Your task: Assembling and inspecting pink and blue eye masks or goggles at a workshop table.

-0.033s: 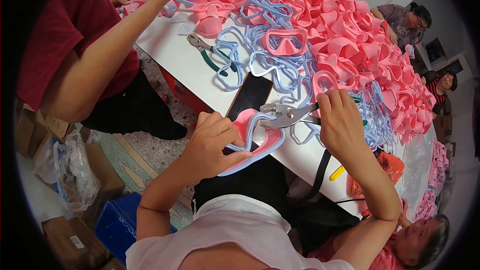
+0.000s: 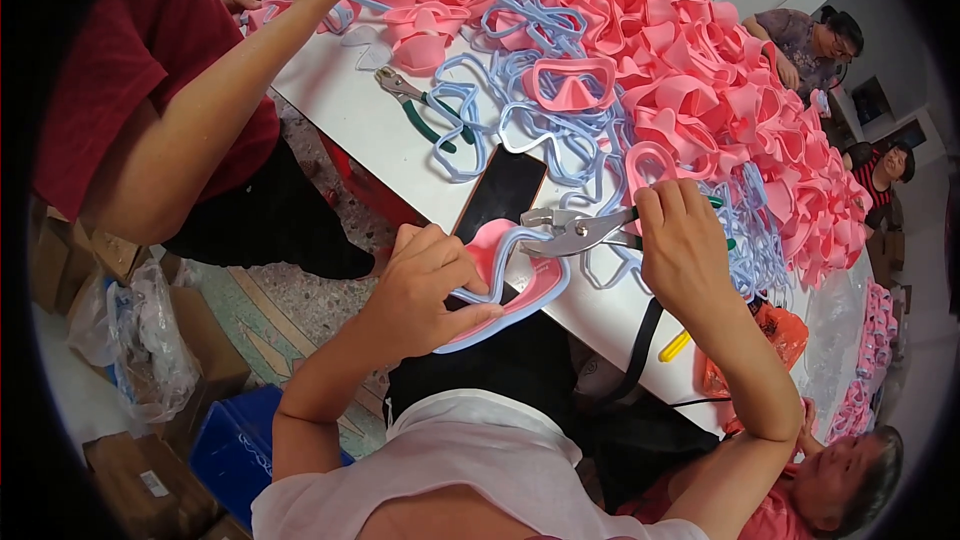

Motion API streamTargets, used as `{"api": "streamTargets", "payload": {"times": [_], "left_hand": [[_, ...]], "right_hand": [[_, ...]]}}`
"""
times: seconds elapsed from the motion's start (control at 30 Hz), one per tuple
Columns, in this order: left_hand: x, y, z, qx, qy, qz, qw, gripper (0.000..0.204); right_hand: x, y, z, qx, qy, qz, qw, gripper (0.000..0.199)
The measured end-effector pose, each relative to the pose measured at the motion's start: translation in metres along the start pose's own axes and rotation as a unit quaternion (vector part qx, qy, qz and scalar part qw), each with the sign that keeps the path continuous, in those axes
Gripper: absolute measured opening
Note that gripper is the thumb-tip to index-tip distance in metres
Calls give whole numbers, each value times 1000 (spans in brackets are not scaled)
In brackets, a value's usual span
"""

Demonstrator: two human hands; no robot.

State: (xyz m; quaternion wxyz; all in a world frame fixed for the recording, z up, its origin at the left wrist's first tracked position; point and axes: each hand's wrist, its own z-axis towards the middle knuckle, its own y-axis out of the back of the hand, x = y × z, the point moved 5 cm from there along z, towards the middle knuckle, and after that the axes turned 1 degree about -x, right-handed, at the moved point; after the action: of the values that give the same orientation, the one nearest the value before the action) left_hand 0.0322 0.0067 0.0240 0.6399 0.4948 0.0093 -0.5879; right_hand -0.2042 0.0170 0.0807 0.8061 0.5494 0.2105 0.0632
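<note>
My left hand (image 2: pixel 428 285) grips the left side of a diving mask, its fingers on top and its thumb along the lower edge. The mask has a pink soft skirt (image 2: pixel 490 240) with a light blue frame (image 2: pixel 503 318) around its rim. Closed round the green handles of a pair of metal pliers (image 2: pixel 582 234) is my right hand (image 2: pixel 685 243). The jaws of these pliers touch the blue frame at its upper right bend; whether they pinch it, I cannot tell. A black phone (image 2: pixel 505 188) lies on the table just beyond the mask.
Pink mask skirts (image 2: pixel 690 70) form a large heap on the white table (image 2: pixel 330 90). Loose blue frames (image 2: pixel 560 150) and a second pair of pliers (image 2: pixel 425 110) lie nearer. At left a co-worker's arm (image 2: pixel 215 105) reaches over the table. A blue bin (image 2: pixel 235 450) stands at lower left.
</note>
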Motion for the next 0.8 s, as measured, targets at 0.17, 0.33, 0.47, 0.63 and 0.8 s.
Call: {"api": "streamTargets", "payload": {"times": [0.17,0.33,0.47,0.63,0.8], "left_hand": [[-5,5,1,40,-2,-19,999,28],[-7,7,-1,47,-13,-1,999,31],[-11,6,-1,82,-18,10,996,31],[-16,5,0,90,-39,1,995,31],[-14,2,1,124,-31,-38,991,29]], "right_hand": [[-1,1,0,-7,41,-15,999,11],[-3,-2,-1,67,42,-3,997,21],[-1,1,-2,83,94,-58,990,17],[-6,4,2,100,146,-74,981,12],[-13,-10,3,155,168,-29,973,10]]}}
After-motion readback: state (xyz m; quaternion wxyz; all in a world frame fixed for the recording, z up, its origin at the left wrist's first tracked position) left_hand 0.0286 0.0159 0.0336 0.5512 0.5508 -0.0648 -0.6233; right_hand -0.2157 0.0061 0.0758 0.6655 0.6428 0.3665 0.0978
